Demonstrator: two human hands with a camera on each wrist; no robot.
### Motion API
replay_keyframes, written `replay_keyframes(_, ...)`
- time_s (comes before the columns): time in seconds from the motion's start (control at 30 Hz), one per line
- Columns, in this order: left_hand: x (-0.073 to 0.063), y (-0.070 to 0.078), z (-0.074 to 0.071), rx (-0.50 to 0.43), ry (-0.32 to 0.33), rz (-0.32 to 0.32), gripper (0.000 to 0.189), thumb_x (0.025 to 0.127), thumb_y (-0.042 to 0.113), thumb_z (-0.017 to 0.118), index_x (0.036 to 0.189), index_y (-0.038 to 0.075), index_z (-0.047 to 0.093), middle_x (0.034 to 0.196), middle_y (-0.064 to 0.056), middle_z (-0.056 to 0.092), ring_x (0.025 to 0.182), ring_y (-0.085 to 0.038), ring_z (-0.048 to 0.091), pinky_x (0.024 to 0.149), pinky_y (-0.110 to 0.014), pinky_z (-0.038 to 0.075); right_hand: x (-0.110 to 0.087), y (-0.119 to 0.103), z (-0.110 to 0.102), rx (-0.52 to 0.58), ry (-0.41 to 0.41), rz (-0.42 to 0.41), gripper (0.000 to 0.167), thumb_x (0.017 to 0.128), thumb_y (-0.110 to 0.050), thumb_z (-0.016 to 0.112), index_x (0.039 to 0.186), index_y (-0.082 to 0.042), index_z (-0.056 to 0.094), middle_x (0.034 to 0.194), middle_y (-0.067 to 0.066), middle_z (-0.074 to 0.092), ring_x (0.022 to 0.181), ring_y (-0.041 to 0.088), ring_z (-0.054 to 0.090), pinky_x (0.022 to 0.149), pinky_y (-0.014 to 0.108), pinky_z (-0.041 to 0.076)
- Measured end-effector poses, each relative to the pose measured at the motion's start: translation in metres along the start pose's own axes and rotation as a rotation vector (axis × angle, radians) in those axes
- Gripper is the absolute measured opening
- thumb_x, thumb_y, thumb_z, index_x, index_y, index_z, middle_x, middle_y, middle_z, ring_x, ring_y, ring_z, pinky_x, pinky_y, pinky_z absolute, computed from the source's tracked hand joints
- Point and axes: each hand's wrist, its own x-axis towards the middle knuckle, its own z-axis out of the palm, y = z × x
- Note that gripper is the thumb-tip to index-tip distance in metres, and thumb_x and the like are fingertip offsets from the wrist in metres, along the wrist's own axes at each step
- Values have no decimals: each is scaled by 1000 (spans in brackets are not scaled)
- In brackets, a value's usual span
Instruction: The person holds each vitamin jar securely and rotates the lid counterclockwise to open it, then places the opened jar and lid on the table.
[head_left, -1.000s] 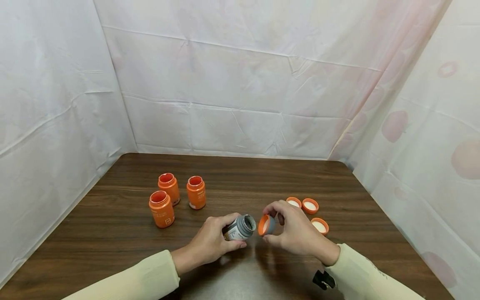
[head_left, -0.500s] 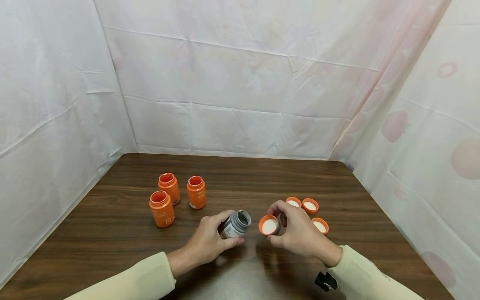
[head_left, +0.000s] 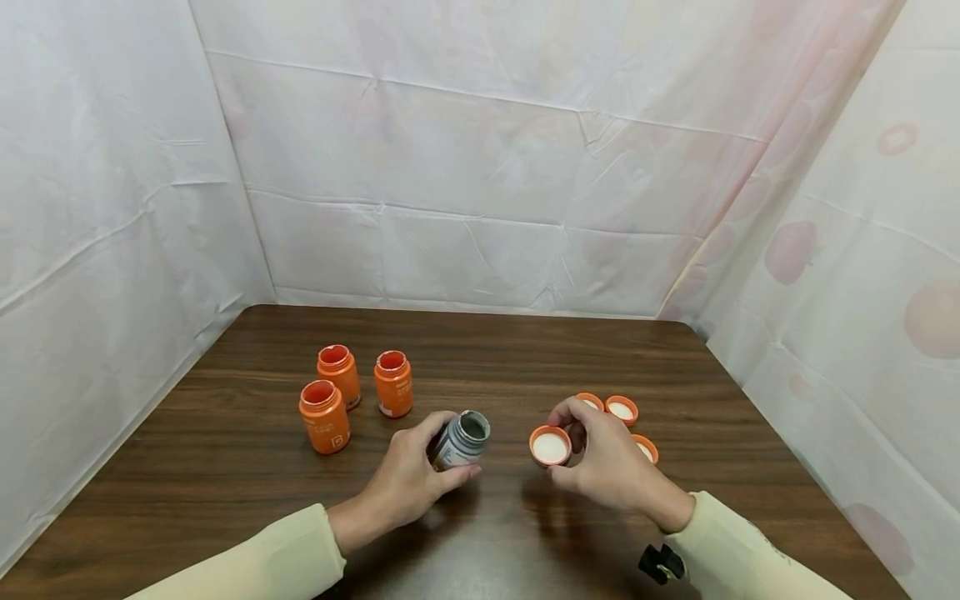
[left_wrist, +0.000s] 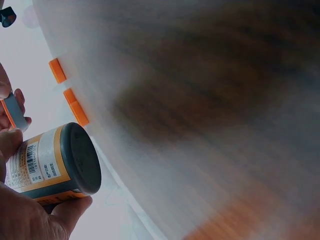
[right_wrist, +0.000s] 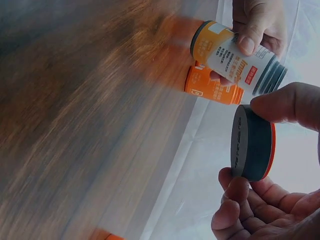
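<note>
My left hand (head_left: 405, 468) grips a small grey bottle (head_left: 459, 446) with a white and orange label. Its threaded mouth is uncovered and leans to the right; its dark base (left_wrist: 85, 157) shows in the left wrist view. Between thumb and fingertips, my right hand (head_left: 611, 467) pinches a grey screw cap (right_wrist: 254, 142) with an orange rim. In the head view the cap's white inner liner (head_left: 550, 447) faces up. A gap of table separates bottle and cap.
At the left stand three uncapped orange bottles (head_left: 325, 423), upright and close together. Beyond my right hand lie three orange caps (head_left: 622, 409), white liners up, partly covered by that hand. White cloth walls (head_left: 465, 167) rise behind the dark wood table (head_left: 510, 358) and at its sides.
Both hands have drawn apart, the left with the bottle going left, the right with the cap going slightly right. The cap has turned from facing the bottle to liner up.
</note>
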Motion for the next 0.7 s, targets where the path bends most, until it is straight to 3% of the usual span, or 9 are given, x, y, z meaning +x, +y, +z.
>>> replay_keyframes(0.37,-3,-3,-5,13,27,-12,59,75,15,94,125,17,63,110,8,72,97,-9,68,86,-36,57,-3,15,-8,-52,70,-16,48,64,-3,89,102,-16,62,82,-1,61,73,15,56,65,25,49)
replay_keyframes(0.7,-4,-7,-10,63,86,-47,61,73,15,95,125,16,64,111,9,72,100,-8,67,89,-34,55,-7,28,-13,-134,106,64,49,63,-6,93,102,-14,63,88,-1,57,77,16,51,68,26,43)
